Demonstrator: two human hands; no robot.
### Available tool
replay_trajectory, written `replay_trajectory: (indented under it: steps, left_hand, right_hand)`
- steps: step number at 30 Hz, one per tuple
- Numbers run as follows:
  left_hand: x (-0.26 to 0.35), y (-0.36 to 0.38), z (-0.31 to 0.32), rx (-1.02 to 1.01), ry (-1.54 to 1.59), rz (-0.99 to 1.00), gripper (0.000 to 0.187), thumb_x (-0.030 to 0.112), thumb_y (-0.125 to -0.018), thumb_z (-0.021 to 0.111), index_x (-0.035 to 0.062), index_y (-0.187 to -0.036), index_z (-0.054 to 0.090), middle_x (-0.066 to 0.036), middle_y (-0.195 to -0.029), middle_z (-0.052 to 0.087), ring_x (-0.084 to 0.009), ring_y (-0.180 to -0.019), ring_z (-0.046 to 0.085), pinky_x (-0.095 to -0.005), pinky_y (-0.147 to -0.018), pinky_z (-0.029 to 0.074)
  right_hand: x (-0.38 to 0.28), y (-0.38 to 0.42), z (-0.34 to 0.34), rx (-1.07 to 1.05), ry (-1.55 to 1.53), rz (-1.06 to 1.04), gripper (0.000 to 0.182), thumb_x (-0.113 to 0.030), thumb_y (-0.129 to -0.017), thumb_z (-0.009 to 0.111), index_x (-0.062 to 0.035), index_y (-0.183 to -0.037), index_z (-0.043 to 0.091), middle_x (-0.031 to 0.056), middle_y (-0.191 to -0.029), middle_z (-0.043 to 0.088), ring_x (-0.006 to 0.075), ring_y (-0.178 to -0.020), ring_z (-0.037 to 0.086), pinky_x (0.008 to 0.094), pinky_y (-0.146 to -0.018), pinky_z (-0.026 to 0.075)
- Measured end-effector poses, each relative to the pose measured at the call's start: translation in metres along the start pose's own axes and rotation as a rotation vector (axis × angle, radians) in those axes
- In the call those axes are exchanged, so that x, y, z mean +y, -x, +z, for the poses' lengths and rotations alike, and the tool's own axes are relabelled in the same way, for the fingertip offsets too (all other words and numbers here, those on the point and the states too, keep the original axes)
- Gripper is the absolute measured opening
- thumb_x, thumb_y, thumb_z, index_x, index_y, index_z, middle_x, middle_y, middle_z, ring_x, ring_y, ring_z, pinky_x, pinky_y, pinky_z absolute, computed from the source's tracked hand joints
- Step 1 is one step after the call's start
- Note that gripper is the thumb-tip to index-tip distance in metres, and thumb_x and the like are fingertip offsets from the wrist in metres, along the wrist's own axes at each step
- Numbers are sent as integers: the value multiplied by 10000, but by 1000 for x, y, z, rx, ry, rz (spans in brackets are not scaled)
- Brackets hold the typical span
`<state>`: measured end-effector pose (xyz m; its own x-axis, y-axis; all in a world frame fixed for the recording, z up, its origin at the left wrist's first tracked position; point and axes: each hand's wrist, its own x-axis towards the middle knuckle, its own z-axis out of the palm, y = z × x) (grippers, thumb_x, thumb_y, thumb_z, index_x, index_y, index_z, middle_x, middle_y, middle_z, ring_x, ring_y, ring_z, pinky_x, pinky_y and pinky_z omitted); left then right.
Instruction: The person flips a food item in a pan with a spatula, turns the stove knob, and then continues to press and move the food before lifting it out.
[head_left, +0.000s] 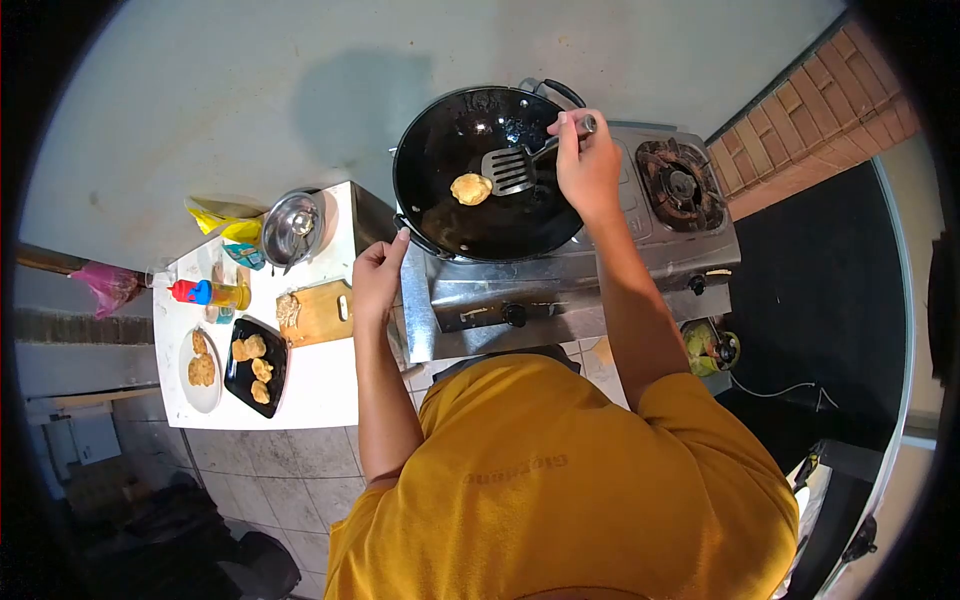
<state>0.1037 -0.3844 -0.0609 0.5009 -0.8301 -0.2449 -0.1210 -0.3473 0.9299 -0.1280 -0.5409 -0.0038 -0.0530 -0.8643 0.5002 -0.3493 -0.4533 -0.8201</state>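
Note:
A black wok sits on the left burner of a steel gas stove. One golden fried patty lies in it, left of the slotted spatula, whose blade edge is right beside it. My right hand is closed round the spatula's handle, above the wok's right side. At the wok's lower left rim, my left hand is closed with the thumb at the near side handle; its fingers are partly hidden.
Left of the stove, a white table bears a black tray and white plate with fried pieces, a cutting board, metal bowl and bottles. A bare burner is at right; a brick ledge lies beyond.

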Motion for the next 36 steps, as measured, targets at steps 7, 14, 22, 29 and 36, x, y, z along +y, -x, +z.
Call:
replay_trajectory:
  steps: [7, 14, 22, 29, 36]
  left_hand:
    - [-1, -1, -3, -7, -11, 12, 488, 409, -868, 655, 61, -570, 490, 44, -552, 403, -69, -543, 322, -248, -501, 268]
    - [1, 1, -2, -1, -14, -4, 488, 411, -868, 656, 58, -571, 494, 40, -552, 401, -74, -546, 325, -250, -507, 277]
    - [1, 0, -1, 17, -37, 20, 493, 409, -868, 655, 51, -572, 491, 38, -554, 394, -76, -550, 319, -249, -509, 281]
    - [3, 2, 1, 33, -2, 42, 469, 376, -871, 661, 56, -578, 482, 48, -556, 389, -68, -548, 310, -249, -499, 264]
    - [3, 2, 2, 27, 17, 42, 461, 371, -870, 666, 63, -580, 483, 52, -558, 390, -65, -545, 308, -244, -493, 257]
  right_hand:
    - [2, -3, -5, -8, 41, -46, 160, -181, -936, 547, -24, -905, 554, 49, -760, 676, 106, -602, 577, 262, -569, 445]
    - [-9, -7, -17, 31, 103, -94, 130, -156, -917, 554, -28, -897, 552, 101, -749, 676, 247, -661, 664, 328, -613, 505]
    - [-13, 3, -2, -56, -60, -121, 110, -138, -917, 558, -28, -913, 561, 106, -772, 671, 207, -650, 659, 308, -589, 497]
    - [-6, -12, -8, 28, 109, -155, 106, -143, -896, 579, -38, -903, 565, 130, -768, 650, 302, -680, 637, 368, -614, 490]
    - [20, -5, 11, 63, 277, -84, 144, -174, -896, 565, -32, -899, 538, 160, -723, 628, 365, -694, 620, 421, -624, 478]
